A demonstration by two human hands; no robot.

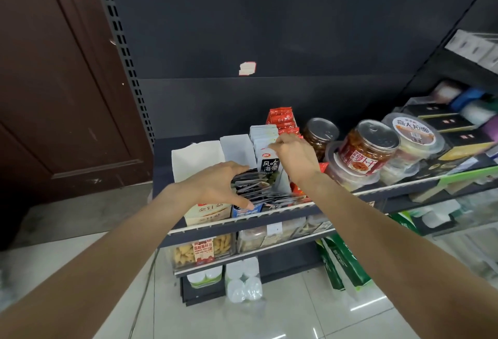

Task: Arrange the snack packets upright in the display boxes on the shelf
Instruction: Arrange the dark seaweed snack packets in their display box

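On the dark shelf [242, 220] stand white display boxes: an empty one [196, 158] at left, a narrower one [237, 147] beside it. A stack of dark seaweed snack packets [256, 187] lies slanted at the front of the middle box. My left hand [215, 185] grips this stack from the left, thumb low near the shelf rail. One packet with a white top [266, 162] stands upright behind them. My right hand [293, 152] pinches the tops of the pale upright packets [262, 133] further back. Red packets [281, 117] stand in the box behind.
Clear jars with foil lids [320, 133] and a red-labelled tub [366, 147] stand right of the boxes. A cream box [207, 213] and a blue box [246, 210] sit at the shelf front. Lower shelves hold snack tubs [199, 251]; paper rolls [242, 282] lie near the tiled floor.
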